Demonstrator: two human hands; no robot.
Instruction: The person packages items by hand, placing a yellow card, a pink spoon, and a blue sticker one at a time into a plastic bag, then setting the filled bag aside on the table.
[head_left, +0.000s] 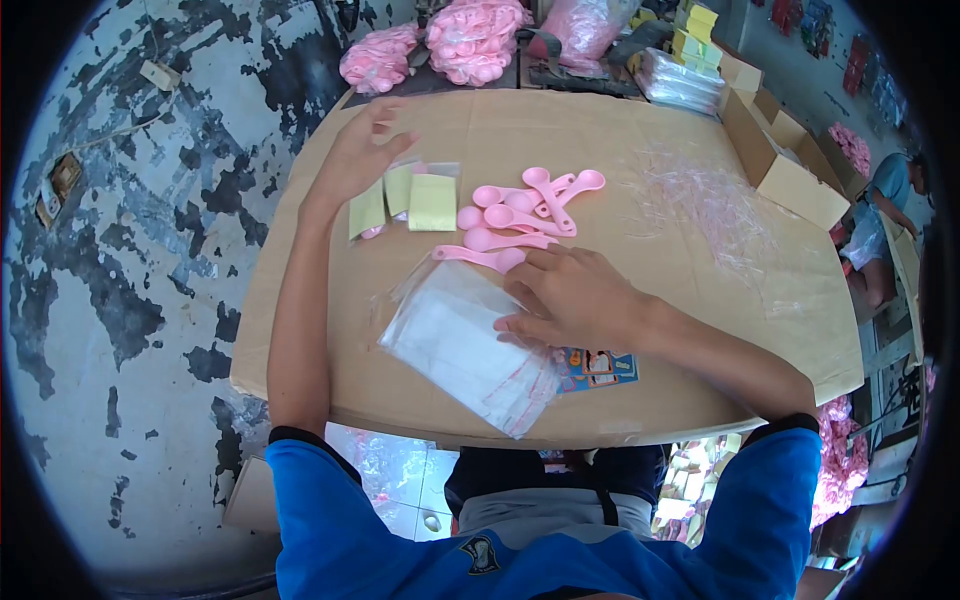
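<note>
My left hand [365,155] is raised at the far left of the table, fingers apart and holding nothing. Just beneath and beside it lie several small clear packets with pale yellow cards [433,203]. My right hand [575,295] rests over the right edge of a stack of clear plastic bags [460,335]. Its thumb is spread from the fingers, whose tips reach the bowl end of the nearest pink measuring spoon [470,256]. Beyond it is a loose pile of several pink measuring spoons [535,203]. A blue printed card [600,368] peeks out under my right wrist.
Thin clear plastic strips [715,210] lie on the right of the cardboard-covered table [640,120]. At the back are bundles of pink spoons [475,40] and stacked clear packs [680,82]. An open cardboard box [785,160] stands at the right edge. Another person [880,220] sits further right.
</note>
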